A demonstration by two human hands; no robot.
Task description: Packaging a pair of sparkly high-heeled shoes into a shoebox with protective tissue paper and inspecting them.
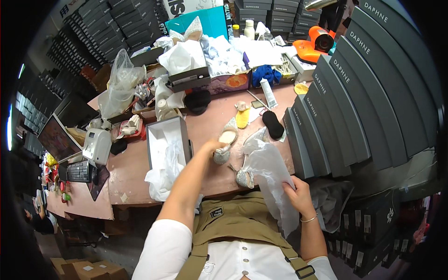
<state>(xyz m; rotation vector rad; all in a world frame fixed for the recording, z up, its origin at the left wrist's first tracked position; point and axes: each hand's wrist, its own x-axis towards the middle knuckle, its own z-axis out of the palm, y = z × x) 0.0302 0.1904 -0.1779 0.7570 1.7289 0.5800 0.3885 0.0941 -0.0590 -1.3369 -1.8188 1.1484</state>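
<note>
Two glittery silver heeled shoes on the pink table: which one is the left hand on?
The left hand grips the glittery silver heeled shoe nearer the open white shoebox. The other silver shoe lies partly under white tissue paper held by the right hand.

Cluttered pink worktable (205, 126) amid stacked dark boxes (373, 84)

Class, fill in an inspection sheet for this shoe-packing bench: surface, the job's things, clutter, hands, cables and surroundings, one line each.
Surface: pinkish worktable, worn, crowded at the back.
Job's things: two silver heeled shoes, one under the left hand, the other partly under white tissue paper; open shoe box lined with paper.
Clutter: yellow insole, black pad, tube, plastic bag.
Hands: left hand grips the shoe's heel; right hand holds the tissue paper.
Cables: nothing seen.
Surroundings: stacked dark boxes, keyboard, screen.
</note>
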